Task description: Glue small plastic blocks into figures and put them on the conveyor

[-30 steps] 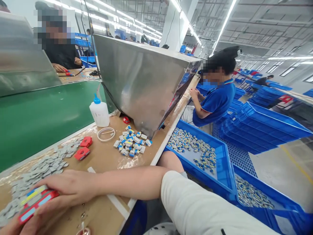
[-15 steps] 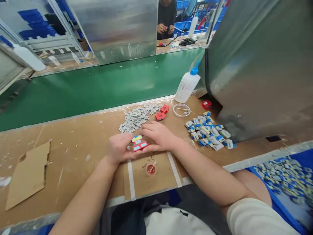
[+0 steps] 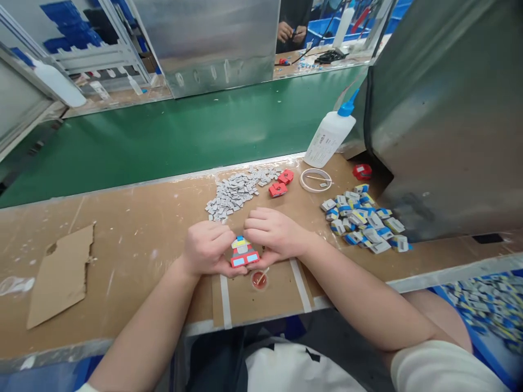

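My left hand (image 3: 208, 249) is closed on the left side of a small toy piece (image 3: 245, 260), red at the bottom with two light-blue panels, and grey, yellow and blue above. On its other side, my right hand (image 3: 274, 235) grips the same piece with curled fingers and the thumb below. The hands hold it level, just above the cardboard. Right below is a small clear cup (image 3: 259, 280) of reddish liquid with a thin stick leaning in it. Beyond my fingers lies a heap of small flat grey pieces (image 3: 232, 195), with two red parts (image 3: 278, 189) beside it.
A roll of tape (image 3: 305, 187) and a leaning white bottle with a blue nozzle (image 3: 330, 139) stand behind. Blue, grey and yellow parts (image 3: 370, 220) are heaped right, near a metal panel (image 3: 449, 136). Torn cardboard (image 3: 61, 277) lies left. Across the green belt (image 3: 183, 130) are a co-worker's hands (image 3: 291, 32).
The view has shifted, moving the scene slightly right. The toy piece now sits more level, and my right fingers have curled closer around it. Both hands still hold it.
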The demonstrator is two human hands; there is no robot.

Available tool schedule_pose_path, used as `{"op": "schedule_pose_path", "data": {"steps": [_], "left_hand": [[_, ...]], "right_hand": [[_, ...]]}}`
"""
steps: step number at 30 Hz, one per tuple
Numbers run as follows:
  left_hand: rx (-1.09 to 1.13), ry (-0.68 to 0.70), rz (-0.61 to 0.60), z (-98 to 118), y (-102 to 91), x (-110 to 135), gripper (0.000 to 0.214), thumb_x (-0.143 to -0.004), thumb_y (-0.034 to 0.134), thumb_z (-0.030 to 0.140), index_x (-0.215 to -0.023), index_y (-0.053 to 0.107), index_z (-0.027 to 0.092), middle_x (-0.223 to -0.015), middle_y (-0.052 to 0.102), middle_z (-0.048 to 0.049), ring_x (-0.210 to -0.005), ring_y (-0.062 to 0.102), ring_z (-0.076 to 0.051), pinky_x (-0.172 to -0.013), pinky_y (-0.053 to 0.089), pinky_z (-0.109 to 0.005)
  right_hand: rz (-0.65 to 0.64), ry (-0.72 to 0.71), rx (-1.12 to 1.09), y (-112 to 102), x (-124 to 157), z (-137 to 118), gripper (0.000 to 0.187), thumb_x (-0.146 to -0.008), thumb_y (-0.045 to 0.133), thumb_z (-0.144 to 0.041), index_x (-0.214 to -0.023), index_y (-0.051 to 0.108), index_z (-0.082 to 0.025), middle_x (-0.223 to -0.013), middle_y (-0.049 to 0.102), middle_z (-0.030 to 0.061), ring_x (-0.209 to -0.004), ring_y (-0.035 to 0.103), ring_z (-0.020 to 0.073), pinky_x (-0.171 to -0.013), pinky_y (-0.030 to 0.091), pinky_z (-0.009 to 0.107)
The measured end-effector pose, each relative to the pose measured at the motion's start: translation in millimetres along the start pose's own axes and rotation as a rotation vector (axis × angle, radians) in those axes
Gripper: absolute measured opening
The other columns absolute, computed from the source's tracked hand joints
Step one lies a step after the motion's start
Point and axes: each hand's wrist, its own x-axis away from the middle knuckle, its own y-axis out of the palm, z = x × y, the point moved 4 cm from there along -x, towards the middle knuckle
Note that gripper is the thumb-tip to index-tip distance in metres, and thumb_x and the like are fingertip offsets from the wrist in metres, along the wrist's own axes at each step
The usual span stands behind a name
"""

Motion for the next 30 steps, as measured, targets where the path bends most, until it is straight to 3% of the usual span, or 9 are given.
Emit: {"op": "schedule_pose_path", "data": {"steps": [7,12,18,25,30], "left_hand": [[0.063,-0.001,0.049,3.4,-1.5,-0.8,0.063,-0.11,0.034,0.068,-0.069,0.038,0.02,-0.055,0.036,0.0022,-0.051,0.028,-0.013,-0.052,0.023,-0.033],[0.126,-0.09,0.073,-5.9,4.8,6.1,0.062,-0.108,0.039,0.07,-0.072,0.04,0.02,-0.056,0.037,0.0029,-0.052,0.032,-0.013,-0.053,0.025,-0.032],[0.181,-0.141,0.058,-9.7,12.3,9.8,0.063,-0.108,0.038,0.071,-0.073,0.045,0.02,-0.058,0.041,0.0021,-0.052,0.035,-0.012,-0.053,0.028,-0.031],[0.264,-0.206,0.052,-9.7,16.0,12.7,0.064,-0.108,0.035,0.071,-0.072,0.045,0.019,-0.057,0.042,0.0017,-0.05,0.034,-0.012,-0.052,0.025,-0.031],[0.296,-0.209,0.076,-11.7,18.7,14.6,0.067,-0.107,0.036,0.075,-0.07,0.045,0.019,-0.055,0.041,0.0017,-0.05,0.033,-0.012,-0.051,0.025,-0.031]], "right_hand": [[0.045,0.024,-0.073,1.0,-2.2,-7.4,0.045,-0.107,0.049,-0.057,-0.088,0.046,-0.016,-0.079,0.047,0.0029,-0.078,0.035,0.0137,-0.073,0.029,0.028],[0.023,0.158,-0.128,6.3,-0.4,-1.0,0.056,-0.106,0.045,-0.069,-0.096,0.052,-0.014,-0.084,0.053,0.003,-0.079,0.041,0.0125,-0.073,0.032,0.026],[-0.01,0.245,-0.165,11.3,2.5,3.2,0.063,-0.098,0.057,-0.073,-0.078,0.045,-0.015,-0.073,0.05,0.0003,-0.07,0.036,0.0108,-0.068,0.023,0.028],[-0.057,0.398,-0.338,28.9,12.2,8.4,0.067,-0.094,0.057,-0.078,-0.074,0.047,-0.014,-0.069,0.049,0.001,-0.067,0.038,0.01,-0.066,0.022,0.026],[-0.096,0.453,-0.364,29.9,13.2,9.6,0.066,-0.095,0.06,-0.074,-0.074,0.045,-0.014,-0.071,0.05,0.0013,-0.069,0.038,0.0093,-0.066,0.022,0.024]]}}
